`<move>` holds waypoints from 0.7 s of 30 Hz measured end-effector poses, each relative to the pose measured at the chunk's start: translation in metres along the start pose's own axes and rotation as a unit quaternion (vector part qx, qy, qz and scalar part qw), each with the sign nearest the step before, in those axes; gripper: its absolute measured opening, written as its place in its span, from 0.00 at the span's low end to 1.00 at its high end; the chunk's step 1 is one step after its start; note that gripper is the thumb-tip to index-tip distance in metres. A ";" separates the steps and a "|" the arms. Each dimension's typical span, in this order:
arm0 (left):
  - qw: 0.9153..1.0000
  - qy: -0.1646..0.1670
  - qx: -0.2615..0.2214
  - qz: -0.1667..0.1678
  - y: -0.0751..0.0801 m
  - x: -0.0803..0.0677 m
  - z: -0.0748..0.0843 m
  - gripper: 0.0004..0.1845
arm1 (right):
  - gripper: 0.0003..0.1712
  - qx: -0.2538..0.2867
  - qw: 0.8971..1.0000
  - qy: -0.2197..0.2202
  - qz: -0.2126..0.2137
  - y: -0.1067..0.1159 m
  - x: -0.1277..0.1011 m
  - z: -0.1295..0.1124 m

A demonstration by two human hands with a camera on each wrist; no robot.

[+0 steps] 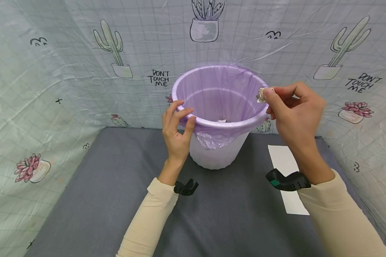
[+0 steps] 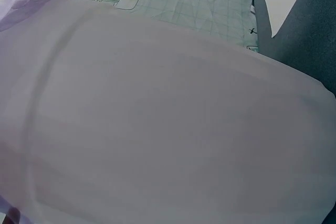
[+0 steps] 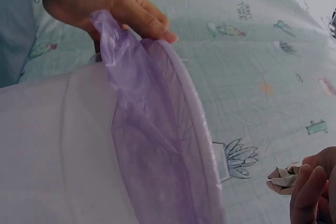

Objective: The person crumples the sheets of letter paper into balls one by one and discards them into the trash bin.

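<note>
My right hand [image 1: 297, 110] pinches a small crumpled piece of beige paper [image 1: 262, 95] between thumb and fingers, at the right side of the bin's rim in the head view. The same crumpled paper [image 3: 285, 178] shows at the lower right in the right wrist view. My left hand [image 1: 177, 134] rests with spread fingers against the left front of the rim [image 1: 226, 124]. The white trash bin [image 1: 214, 153] stands upright, lined with a thin purple bag [image 1: 209, 85] folded over its rim. Low inside the bag, a scrap of white paper [image 1: 222, 121] peeks over the near rim.
A flat white sheet [image 1: 284, 160] lies on the dark grey tabletop [image 1: 125, 200], partly under my right forearm. Behind and beside the table hangs a pale gridded cloth [image 1: 74, 89] printed with cacti. Each wrist wears a black band [image 1: 186, 187].
</note>
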State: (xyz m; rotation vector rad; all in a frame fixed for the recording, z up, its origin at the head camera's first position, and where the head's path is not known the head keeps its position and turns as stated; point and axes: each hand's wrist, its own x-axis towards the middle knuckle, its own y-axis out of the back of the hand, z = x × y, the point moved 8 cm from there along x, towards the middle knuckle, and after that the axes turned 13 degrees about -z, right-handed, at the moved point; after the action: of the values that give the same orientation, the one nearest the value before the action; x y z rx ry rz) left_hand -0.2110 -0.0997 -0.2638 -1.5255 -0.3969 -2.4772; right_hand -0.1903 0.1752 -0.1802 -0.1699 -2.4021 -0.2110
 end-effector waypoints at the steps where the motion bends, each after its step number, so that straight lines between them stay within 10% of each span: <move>1: 1.000 0.000 0.000 0.000 0.000 0.000 0.000 0.16 | 0.08 -0.006 1.000 -0.003 -0.003 -0.002 0.002 0.001; 21: 1.000 -0.007 0.010 0.001 0.001 -0.001 0.001 0.16 | 0.09 -0.080 0.996 -0.024 -0.042 -0.037 0.033 0.029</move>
State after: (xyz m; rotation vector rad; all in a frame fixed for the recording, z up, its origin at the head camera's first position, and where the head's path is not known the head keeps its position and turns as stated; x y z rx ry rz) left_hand -0.2096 -0.0999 -0.2646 -1.5342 -0.4198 -2.4549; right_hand -0.2400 0.1472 -0.1835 -0.1490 -2.4413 -0.4434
